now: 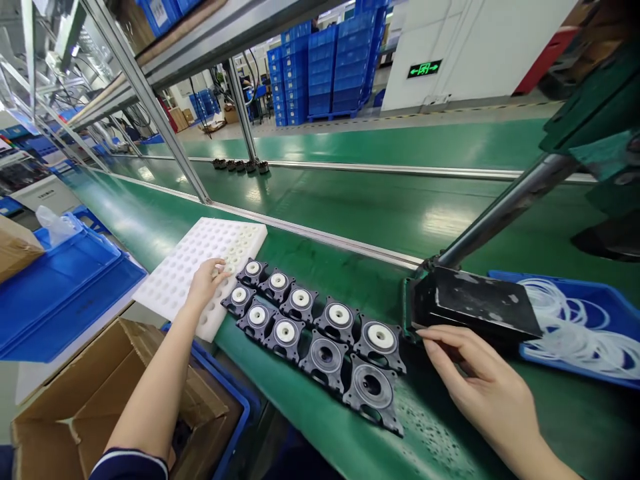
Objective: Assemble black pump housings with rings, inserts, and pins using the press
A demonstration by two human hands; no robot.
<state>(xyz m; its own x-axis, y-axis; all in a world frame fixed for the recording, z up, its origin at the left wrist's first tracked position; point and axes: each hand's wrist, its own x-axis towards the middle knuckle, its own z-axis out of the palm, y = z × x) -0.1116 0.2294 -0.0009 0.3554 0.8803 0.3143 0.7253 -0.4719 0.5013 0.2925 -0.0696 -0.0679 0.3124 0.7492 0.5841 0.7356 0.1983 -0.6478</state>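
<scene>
My left hand (206, 283) reaches over a white foam tray (173, 273) with rows of round holes. Its fingers are curled together by some pale rings (239, 248) seated in the tray; anything in the pinch is too small to make out. Beside the tray, black square frames (326, 355) lie in two rows on the green belt. Most carry a white ring (379, 335) in the middle; the two nearest-right ones show bare dark centres. My right hand (483, 390) has thumb and forefinger pinched at the front corner of a black-topped press (475, 300), contents hidden.
A blue bin (595, 293) of thin white rings stands behind the press on the right. An open cardboard box (100, 393) is below my left arm, with blue crates (75, 280) farther left. A metal post (165, 127) rises from the belt's far edge. Small black parts (240, 166) sit beyond.
</scene>
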